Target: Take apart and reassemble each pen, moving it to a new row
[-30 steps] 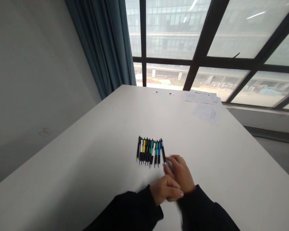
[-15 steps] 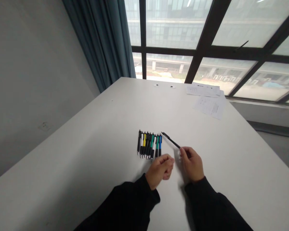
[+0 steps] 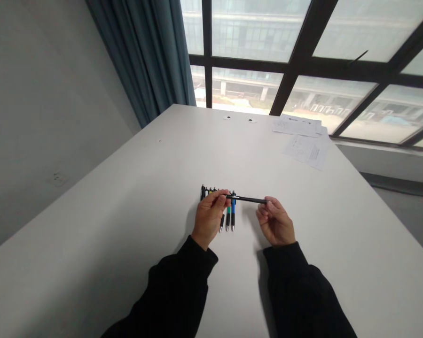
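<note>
A black pen [image 3: 248, 199] is held level above the white table [image 3: 127, 197], one end in each hand. My left hand [image 3: 209, 218] pinches its left end and my right hand [image 3: 275, 220] pinches its right end. Under and behind my left hand lies a row of several pens [image 3: 229, 218] side by side, with black, yellow, green and blue barrels. My left hand hides much of that row.
Printed paper sheets [image 3: 305, 145] lie at the table's far right by the window. Two small round discs [image 3: 239, 119] sit near the far edge. A blue curtain [image 3: 148, 56] hangs at the back left; a grey wall runs along the left.
My right hand took the black pen from the right end of the row and lifted it. My left hand came up and gripped its other end, so the pen now lies level between both hands.
</note>
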### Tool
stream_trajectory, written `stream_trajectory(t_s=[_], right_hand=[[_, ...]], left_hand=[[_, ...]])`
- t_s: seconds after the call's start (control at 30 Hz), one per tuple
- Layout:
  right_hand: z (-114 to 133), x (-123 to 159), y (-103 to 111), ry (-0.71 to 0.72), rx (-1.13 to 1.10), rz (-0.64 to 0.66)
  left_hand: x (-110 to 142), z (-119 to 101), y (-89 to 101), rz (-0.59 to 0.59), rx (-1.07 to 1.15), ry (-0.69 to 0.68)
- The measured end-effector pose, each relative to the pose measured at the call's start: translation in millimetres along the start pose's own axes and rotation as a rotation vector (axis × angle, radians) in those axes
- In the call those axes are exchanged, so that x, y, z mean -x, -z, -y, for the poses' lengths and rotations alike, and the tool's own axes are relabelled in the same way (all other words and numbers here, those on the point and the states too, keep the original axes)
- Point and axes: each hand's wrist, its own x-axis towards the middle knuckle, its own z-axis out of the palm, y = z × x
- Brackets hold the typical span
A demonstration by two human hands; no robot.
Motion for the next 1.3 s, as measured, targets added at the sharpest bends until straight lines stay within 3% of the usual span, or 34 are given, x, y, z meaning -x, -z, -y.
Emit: stream_trajectory(t_s=[0.13, 0.27, 0.47, 0.8, 1.3], right_hand=[[-1.1, 3.4, -0.7, 0.066, -0.042, -0.013], [2.7, 6.9, 7.0, 0.079, 0.036, 0.058], [11.2, 5.2, 21.7, 0.070, 0.112, 0.113], [11.7, 3.2, 12.6, -0.049, -0.153, 0.012], [7.1, 3.6, 18.5, -0.064, -0.139, 0.064]], left_hand=[[2.4, -3.8, -3.0, 0.040, 0.035, 0.049], [5.5, -9.0, -5.3, 0.069, 0.027, 0.048], [6.0, -7.3, 0.7, 0.103, -0.127, 0.006], [6.5, -7.0, 3.6, 0.050, -0.227, -0.012], [4.8, -8.0, 2.0, -0.010, -0.154, 0.025]])
